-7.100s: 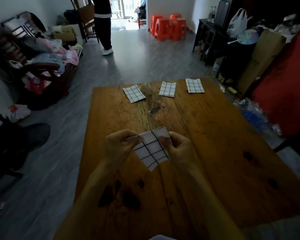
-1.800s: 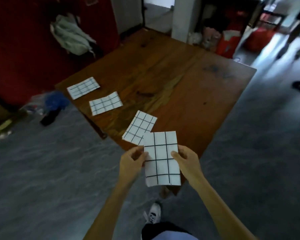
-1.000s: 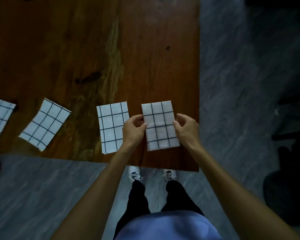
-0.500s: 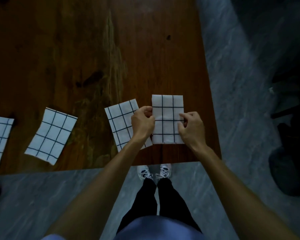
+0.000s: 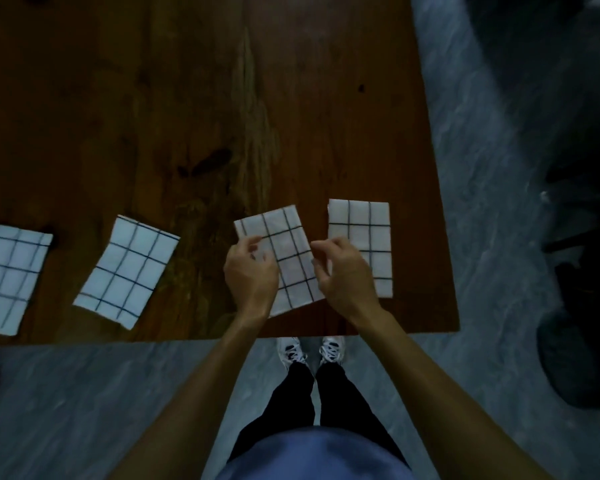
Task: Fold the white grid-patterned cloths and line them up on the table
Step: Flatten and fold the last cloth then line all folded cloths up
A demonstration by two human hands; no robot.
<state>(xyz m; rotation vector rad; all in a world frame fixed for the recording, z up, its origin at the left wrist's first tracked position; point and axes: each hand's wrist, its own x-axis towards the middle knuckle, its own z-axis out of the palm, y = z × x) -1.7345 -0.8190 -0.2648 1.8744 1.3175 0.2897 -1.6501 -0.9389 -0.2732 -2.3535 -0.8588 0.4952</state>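
Four folded white grid-patterned cloths lie in a row along the near edge of the wooden table. The rightmost cloth lies flat and straight near the table's right corner, with nothing gripping it. Beside it the third cloth is slightly tilted. My left hand hovers at that cloth's left edge with loosely curled fingers. My right hand sits over the gap between these two cloths, fingers apart and holding nothing. Further left lie a tilted cloth and a cloth at the frame's edge.
I stand at the table's near edge; my white shoes show on the grey floor below it. A dark chair or stool stands on the floor to the right of the table.
Both hands have let go of the rightmost cloth, which now lies flat on the table. They have shifted left, toward the third cloth.
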